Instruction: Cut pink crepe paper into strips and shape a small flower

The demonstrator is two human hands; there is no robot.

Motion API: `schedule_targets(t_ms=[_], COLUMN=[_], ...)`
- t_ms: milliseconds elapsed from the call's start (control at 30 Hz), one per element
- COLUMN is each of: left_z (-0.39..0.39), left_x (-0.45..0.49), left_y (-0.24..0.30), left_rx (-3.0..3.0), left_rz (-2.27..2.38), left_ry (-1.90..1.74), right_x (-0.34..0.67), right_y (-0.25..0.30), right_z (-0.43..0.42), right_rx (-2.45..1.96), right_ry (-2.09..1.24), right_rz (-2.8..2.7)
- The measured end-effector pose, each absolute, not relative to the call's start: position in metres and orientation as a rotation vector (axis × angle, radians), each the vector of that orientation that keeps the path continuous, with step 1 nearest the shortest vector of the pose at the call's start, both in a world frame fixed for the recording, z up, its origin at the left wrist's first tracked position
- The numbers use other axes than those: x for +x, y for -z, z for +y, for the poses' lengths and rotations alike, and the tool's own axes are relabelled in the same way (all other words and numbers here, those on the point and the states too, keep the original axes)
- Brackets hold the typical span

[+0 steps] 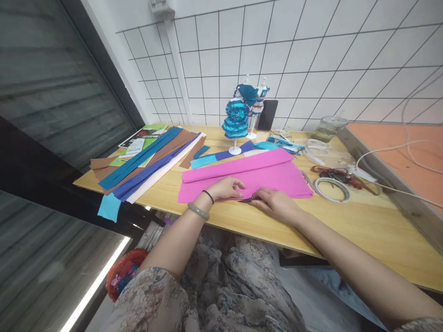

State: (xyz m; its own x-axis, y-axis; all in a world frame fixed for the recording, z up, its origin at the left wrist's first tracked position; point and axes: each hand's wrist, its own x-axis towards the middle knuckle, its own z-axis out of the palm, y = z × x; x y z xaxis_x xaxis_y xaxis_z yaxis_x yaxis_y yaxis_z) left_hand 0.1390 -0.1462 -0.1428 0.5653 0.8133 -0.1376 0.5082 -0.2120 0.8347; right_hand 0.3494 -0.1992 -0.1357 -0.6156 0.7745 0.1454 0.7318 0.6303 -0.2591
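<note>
Ideally, the pink paper point(273, 177) is kept flat on the desk point(328, 226) under the half-curled, seemingly empty left hand point(226, 188), while scissors point(247, 200), gripped in the closed right hand point(279, 205), are kept low along its near edge.

watching from my end, i've got a light wood surface point(360, 230) with a pink sheet point(273, 177) flat near the front, its back edge folded over. left of it i see a pile of teal, brown, blue and cream strips point(141, 157) partly covering a green booklet point(121, 161). a teal-dressed mini stand point(236, 122) is behind, tape roll point(341, 198) off right.
</note>
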Motion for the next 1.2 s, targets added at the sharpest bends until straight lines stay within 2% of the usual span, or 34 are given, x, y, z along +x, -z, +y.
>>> schedule_targets(t_ms=[767,1200], left_z=[-0.141,-0.152], left_x=[0.136,0.129], left_y=[0.152,0.136], left_rx=[1.88,1.953], left_rz=[1.046,0.969], left_ry=[-0.389,-0.437], right_x=[0.35,0.349], right_y=[0.141,0.144], right_z=[-0.2,-0.2], right_rx=[-1.22,-1.213], right_ry=[-0.212,-0.195], right_rz=[-2.6,-2.57])
